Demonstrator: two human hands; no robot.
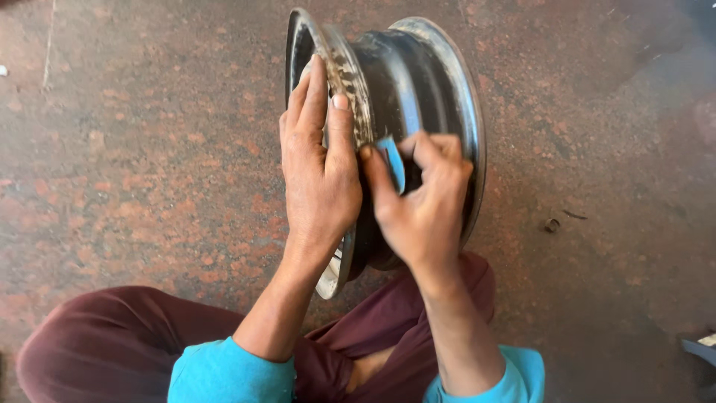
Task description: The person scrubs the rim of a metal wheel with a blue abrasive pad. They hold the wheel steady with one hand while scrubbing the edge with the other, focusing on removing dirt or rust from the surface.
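A metal wheel rim point(406, 97) stands on its edge on the reddish floor point(149, 172), between the person's knees. The left hand point(317, 172) lies flat on the rim's edge, fingers together. The right hand point(425, 201) pinches a small blue pad point(391, 160) against the rim. Rubbing works best with the rim held steady.

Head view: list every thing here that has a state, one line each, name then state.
wheel rim, standing on edge on the floor, worn and dirty along its near lip.
left hand, flat against the rim's near lip, fingers extended.
right hand, pinching the blue piece against the rim.
blue piece, held between thumb and fingers, bent.
small ring, lying loose on the floor.
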